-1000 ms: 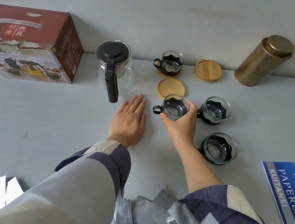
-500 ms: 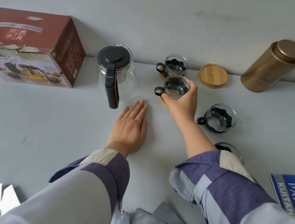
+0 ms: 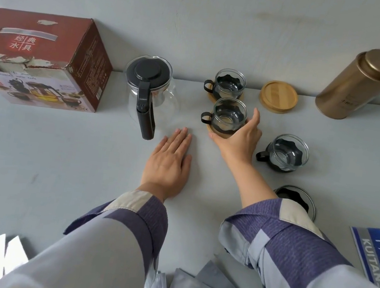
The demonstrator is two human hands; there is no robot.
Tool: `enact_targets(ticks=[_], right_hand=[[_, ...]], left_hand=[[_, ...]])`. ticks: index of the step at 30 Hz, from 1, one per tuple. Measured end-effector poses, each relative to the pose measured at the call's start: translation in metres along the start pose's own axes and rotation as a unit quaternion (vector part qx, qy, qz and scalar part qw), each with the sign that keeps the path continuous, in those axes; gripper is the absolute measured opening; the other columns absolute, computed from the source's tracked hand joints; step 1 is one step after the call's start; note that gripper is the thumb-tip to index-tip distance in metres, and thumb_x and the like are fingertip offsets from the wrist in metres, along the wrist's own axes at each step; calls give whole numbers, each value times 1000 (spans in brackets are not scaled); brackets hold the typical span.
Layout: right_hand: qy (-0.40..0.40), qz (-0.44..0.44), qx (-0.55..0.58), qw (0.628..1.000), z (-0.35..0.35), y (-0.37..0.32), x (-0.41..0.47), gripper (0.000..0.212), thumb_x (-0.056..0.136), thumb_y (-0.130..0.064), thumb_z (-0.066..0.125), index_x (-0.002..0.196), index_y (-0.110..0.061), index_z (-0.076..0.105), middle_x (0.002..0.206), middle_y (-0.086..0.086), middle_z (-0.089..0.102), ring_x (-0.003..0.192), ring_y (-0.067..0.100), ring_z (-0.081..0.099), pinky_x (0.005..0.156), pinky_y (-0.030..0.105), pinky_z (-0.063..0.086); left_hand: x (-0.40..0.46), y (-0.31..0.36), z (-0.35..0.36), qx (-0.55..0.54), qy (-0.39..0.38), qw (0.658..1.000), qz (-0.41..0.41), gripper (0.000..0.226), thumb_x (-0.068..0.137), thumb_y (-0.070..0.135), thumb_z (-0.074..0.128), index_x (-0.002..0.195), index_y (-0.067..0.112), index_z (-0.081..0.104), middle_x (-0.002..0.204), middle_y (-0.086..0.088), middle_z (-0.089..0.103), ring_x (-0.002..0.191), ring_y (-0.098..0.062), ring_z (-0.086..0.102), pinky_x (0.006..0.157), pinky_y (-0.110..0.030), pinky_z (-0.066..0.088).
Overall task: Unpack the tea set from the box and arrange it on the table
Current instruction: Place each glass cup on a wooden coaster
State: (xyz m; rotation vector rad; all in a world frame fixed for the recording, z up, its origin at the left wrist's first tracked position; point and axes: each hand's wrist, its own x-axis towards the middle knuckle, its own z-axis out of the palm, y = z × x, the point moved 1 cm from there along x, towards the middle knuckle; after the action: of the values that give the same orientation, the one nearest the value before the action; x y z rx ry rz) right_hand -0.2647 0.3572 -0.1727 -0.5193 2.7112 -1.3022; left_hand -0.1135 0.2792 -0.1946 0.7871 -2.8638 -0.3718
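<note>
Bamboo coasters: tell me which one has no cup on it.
The bare coaster at the back, between the rear cup and the gold tin. The other two visible coasters each carry a glass cup.

Nearest cup [image 3: 298,199] — half behind sleeve [image 3: 278,219]

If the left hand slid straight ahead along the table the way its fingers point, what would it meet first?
Probably the glass teapot. The left hand lies flat on the table, fingers aimed up and slightly right, toward the pot's clear right side just beyond the black handle. Depth is unclear, so it might only graze it.
</note>
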Motion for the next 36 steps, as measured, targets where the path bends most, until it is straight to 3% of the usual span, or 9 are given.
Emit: enact_targets(ticks=[6, 13, 16, 18, 19, 24, 28, 32, 36], right_hand=[[-5, 3, 3, 1000, -2, -6, -9, 126, 57, -27, 89, 149, -3, 6, 148, 14, 34, 131, 35, 34, 112, 41, 26], [-113, 15, -17, 993, -44, -39, -13, 102, 76, -18, 75, 150, -13, 5, 152, 13, 24, 140, 30, 24, 114, 42, 27], [-163, 43, -20, 986, -76, -44, -7, 85, 81, -5, 58, 150, -24, 12, 147, 10, 32, 132, 30, 37, 90, 36, 48], [-174, 51, -17, 983, -96, -35, 1, 79, 82, -2, 53, 148, -28, 19, 147, 8, 33, 121, 25, 46, 66, 23, 46], [-169, 53, -13, 984, -105, -29, 7, 77, 82, -2, 52, 147, -29, 21, 147, 7, 33, 117, 24, 48, 66, 22, 43], [-131, 48, 1, 990, -133, 8, 44, 62, 85, -3, 54, 142, -18, 37, 145, 6, 43, 128, 22, 46, 96, 27, 39], [-127, 51, 0, 991, -135, 37, 79, 57, 85, -11, 60, 139, -15, 43, 140, 4, 49, 127, 22, 48, 103, 31, 40], [-150, 24, -54, 987, -118, 58, 108, 75, 80, -29, 70, 144, -15, 33, 144, 4, 41, 134, 27, 33, 108, 38, 34], [-126, 5, -107, 986, -96, 60, 133, 98, 71, -46, 76, 147, -16, 22, 150, 4, 30, 138, 29, 24, 109, 43, 31]], left_hand=[[-1, 1, -2, -9, 3, 1000, 2, 58, 96, 36, 20, 151, 17, 22, 159, 3, 14, 147, -11, 9, 118, -25, -1], [-2, 3, -6, 11, -35, 999, 8, 58, 99, 36, 17, 153, 14, 14, 160, 1, 7, 148, -12, 1, 118, -28, -6], [-6, 17, -10, 38, -46, 998, -6, 55, 101, 30, 22, 152, 11, 12, 160, -1, 6, 148, -15, -2, 119, -33, -6], [-9, 38, -12, 45, -45, 998, 13, 55, 100, 26, 25, 152, 11, 13, 160, -2, 7, 148, -15, -1, 119, -34, -6], [-11, 50, -10, 41, -45, 998, 33, 55, 100, 24, 26, 152, 11, 13, 160, -2, 7, 148, -15, -1, 119, -33, -6], [-5, 102, 4, 8, -38, 997, 68, 54, 101, 24, 24, 152, 14, 11, 160, 1, 5, 148, -12, -2, 118, -28, -7], [6, 119, 21, -16, -34, 998, 59, 53, 101, 27, 23, 152, 14, 15, 160, 1, 10, 148, -12, 3, 119, -28, -3], [7, 117, 34, -35, 10, 998, 49, 55, 96, 30, 23, 147, 13, 34, 154, 1, 29, 144, -14, 24, 119, -28, 8], [12, 117, 36, -38, 23, 998, 45, 55, 94, 28, 28, 146, 13, 36, 154, 1, 31, 144, -11, 24, 119, -29, 11]])
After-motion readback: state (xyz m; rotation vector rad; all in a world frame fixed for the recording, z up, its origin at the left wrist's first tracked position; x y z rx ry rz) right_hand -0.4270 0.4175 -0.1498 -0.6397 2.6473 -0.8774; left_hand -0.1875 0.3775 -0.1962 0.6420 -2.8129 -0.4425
